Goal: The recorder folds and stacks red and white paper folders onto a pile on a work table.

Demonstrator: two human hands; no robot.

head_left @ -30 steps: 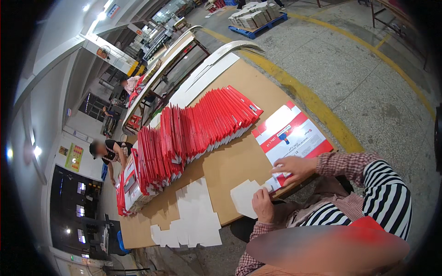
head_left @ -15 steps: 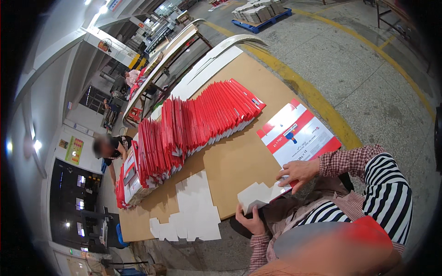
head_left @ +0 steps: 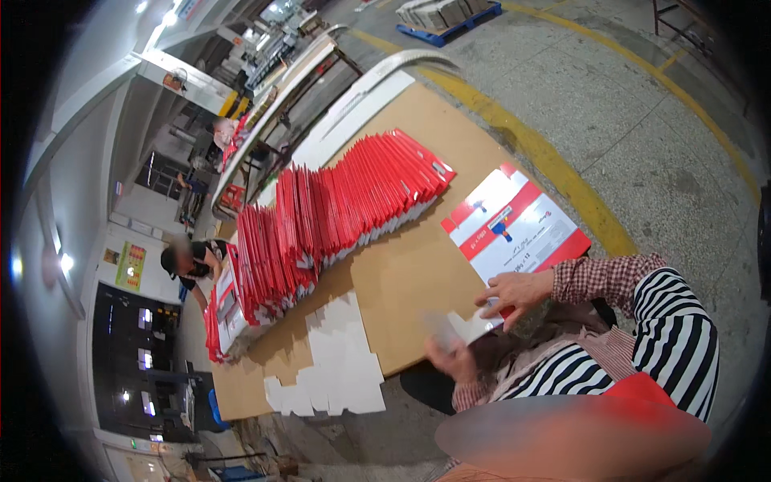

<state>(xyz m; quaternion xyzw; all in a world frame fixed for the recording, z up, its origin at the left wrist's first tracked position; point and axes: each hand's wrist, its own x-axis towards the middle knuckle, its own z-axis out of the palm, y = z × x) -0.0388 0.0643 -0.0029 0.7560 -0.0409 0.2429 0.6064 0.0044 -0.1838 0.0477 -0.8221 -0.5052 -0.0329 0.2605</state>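
A flat printed carton, red and white with a small blue picture, lies at the table's near right edge. My right hand rests on its near end, fingers apart and lightly bent, holding nothing. By the white flap at the carton's near end is my left hand. Motion smears its fingers, so whether they grip the flap cannot be made out. Beyond both hands, a long row of folded red cartons leans in an overlapping line across the table.
The brown board-topped table carries white die-cut sheets at its near left. A co-worker bends at the row's far left end. A curved white rail runs behind. On the floor, a blue pallet holds stacked board.
My left hand has moved right and slightly up, bringing the white flap with it or folding it toward the carton. My right hand stays on the carton. The view has shifted slightly.
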